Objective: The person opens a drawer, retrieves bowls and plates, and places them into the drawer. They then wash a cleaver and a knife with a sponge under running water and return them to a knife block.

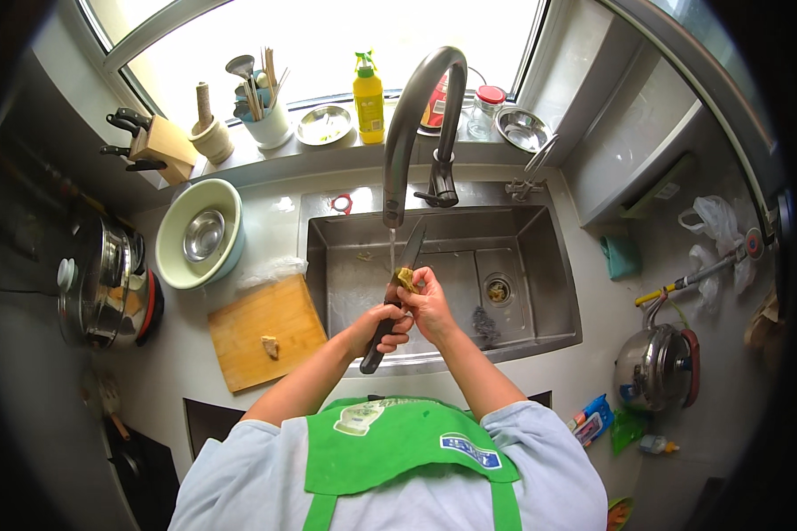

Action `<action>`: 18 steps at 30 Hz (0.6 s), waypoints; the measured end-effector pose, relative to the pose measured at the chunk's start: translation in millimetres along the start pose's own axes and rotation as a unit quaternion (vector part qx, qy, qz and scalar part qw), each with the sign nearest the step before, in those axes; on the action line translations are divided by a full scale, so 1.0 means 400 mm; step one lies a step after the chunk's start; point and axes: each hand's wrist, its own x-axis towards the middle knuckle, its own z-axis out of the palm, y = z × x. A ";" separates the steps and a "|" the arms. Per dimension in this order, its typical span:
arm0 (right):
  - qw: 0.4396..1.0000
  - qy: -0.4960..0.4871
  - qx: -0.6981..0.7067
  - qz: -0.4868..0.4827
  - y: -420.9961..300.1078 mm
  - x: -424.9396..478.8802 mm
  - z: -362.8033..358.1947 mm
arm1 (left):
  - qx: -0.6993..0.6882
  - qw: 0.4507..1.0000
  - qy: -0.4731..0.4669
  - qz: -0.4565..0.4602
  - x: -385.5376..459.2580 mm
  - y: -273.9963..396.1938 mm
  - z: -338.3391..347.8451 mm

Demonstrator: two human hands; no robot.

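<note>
My left hand (380,328) is closed around the black handle of a kitchen knife (412,249), whose blade points up and away over the steel sink (352,279). Between the fingers of my right hand (427,302) is a small yellowish-brown piece of food (406,279), perhaps ginger root, against the blade. A thin stream of water runs from the faucet (393,212) beside the blade. Left of the sink, a wooden cutting board (259,332) carries another small pale-brown piece (269,346). A grey scouring pad (485,324) lies in the sink near the drain (498,290), which holds scraps.
At the left stand a large basin (169,245) with a steel bowl (203,235) inside, a steel pot (99,285) and a knife block (166,149). A yellow spray bottle (370,109) stands on the sill. A pressure cooker (651,368) is at the right.
</note>
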 end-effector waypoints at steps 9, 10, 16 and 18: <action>0.995 0.071 -0.055 -0.046 0.001 0.096 0.023 | 0.203 0.940 0.215 0.172 -0.003 -0.013 0.003; 0.994 0.074 -0.063 -0.039 0.003 0.110 0.018 | 0.221 0.932 0.228 0.172 -0.006 -0.017 0.000; 0.989 0.121 -0.041 -0.072 -0.036 0.203 -0.027 | 0.256 0.933 0.213 0.139 -0.034 -0.036 -0.015; 0.989 0.133 -0.014 -0.057 -0.042 0.200 -0.014 | 0.224 0.939 0.221 0.139 -0.030 -0.035 -0.021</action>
